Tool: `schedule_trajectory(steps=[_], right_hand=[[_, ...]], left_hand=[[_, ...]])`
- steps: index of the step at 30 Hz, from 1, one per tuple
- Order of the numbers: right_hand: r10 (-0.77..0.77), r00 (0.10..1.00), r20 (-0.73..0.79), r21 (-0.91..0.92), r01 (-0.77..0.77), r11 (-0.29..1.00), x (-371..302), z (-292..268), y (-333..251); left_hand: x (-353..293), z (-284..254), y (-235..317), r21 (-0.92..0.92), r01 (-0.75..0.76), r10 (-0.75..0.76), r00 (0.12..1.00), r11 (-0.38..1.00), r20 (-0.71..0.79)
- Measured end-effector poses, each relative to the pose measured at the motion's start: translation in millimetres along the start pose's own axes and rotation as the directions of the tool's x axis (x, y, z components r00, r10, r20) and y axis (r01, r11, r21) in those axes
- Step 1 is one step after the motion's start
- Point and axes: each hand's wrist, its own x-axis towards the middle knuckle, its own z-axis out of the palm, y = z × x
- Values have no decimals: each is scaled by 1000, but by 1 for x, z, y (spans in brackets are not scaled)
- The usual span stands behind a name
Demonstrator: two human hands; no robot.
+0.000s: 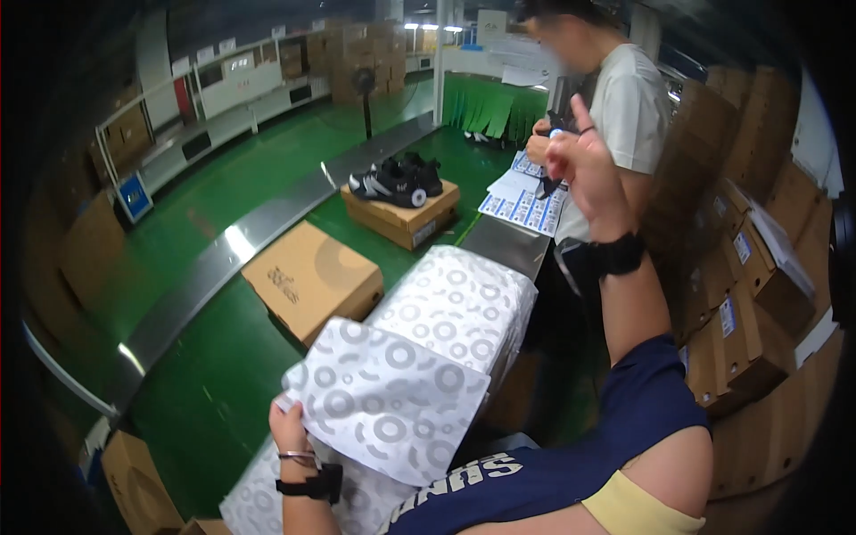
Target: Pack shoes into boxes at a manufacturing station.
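At the lower left, my left hand (290, 428) pinches the left edge of a loose white sheet of wrapping paper (392, 392) printed with grey rings and curved dashes. The sheet is lifted and tilted, partly covering a thick stack of the same wrapping paper (455, 290). More of this paper (259, 486) lies under my left forearm. My right hand (584, 169) is raised at the upper right, well away from the sheet. Its index finger points up, apart from the curled fingers, and I see nothing held in it.
Left of the stack sits a closed brown shoebox (312, 276). Black shoes (397, 183) rest on another brown box (406, 218). Across the bench, a person in a white shirt (624, 107) handles a dark item near label sheets (522, 201). Stacked cartons (740, 348) line the right side.
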Motion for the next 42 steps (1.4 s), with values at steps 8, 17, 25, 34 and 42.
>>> schedule_trajectory(steps=[8,17,25,34,42], right_hand=[[216,875,433,-666,149,731,20,65,173],[314,621,718,-654,449,609,-50,174,367],[-45,800,598,-705,551,447,-65,213,332],[853,375,364,-124,-888,444,-66,158,335],[681,36,731,-473,-692,545,-134,66,220]], left_hand=[[43,10,20,469,-98,119,993,878,-15],[120,26,23,159,513,-524,851,843,34],[102,24,35,201,269,-291,952,942,91],[67,28,19,927,-50,117,993,371,7],[-70,63,22,828,-230,223,966,512,131]])
